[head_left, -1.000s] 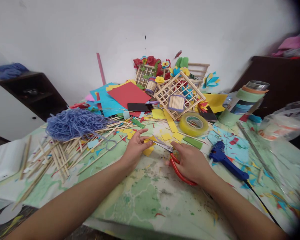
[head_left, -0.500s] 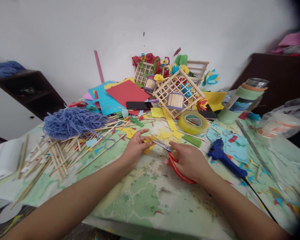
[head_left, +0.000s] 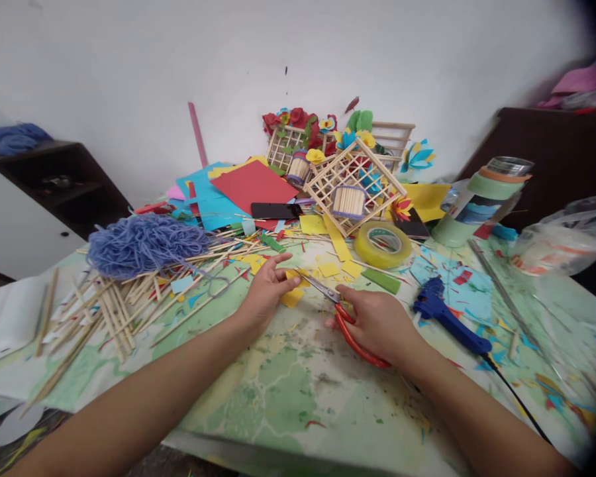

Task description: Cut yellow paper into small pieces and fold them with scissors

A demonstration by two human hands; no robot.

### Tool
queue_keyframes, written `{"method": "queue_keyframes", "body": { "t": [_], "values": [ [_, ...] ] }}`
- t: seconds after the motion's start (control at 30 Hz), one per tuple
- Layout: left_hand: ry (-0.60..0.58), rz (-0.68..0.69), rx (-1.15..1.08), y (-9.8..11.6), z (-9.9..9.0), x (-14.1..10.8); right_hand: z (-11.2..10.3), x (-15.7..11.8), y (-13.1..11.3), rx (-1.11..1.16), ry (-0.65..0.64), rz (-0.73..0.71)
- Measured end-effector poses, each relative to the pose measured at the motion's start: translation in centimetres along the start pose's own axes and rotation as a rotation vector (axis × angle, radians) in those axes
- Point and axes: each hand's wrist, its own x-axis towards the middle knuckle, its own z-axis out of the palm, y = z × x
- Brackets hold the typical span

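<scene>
My right hand [head_left: 380, 324] is closed around the red handles of a pair of scissors [head_left: 347, 331]. The blades point up and left toward my left hand [head_left: 265, 291], and look nearly together. Thumb and fingers of my left hand come together at a small piece of yellow paper [head_left: 304, 272] by the blade tips; the fingers partly hide its edge. Just below the left thumb, a yellow paper square [head_left: 291, 297] appears to lie on the table. More yellow squares [head_left: 328, 269] lie beyond the scissors.
Blue yarn [head_left: 146, 245] and scattered wooden sticks [head_left: 114, 311] lie left. Behind are coloured paper [head_left: 253, 185], a phone [head_left: 277, 211] and stick lattices [head_left: 355, 182] with paper flowers. Right are clear tape [head_left: 382, 245], a blue glue gun [head_left: 451, 318] and a bottle [head_left: 481, 199].
My left hand has shifted slightly left and down from the scissors, showing more of the yellow square below its thumb. The right hand and scissors have barely moved.
</scene>
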Motion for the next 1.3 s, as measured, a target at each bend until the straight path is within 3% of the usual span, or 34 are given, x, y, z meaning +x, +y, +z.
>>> {"method": "queue_keyframes", "body": {
  "t": [1.3],
  "values": [
    [0.060, 0.042, 0.018, 0.63, -0.12, 0.21, 0.49, -0.24, -0.25, -0.022, 0.031, 0.000]
  ]
}}
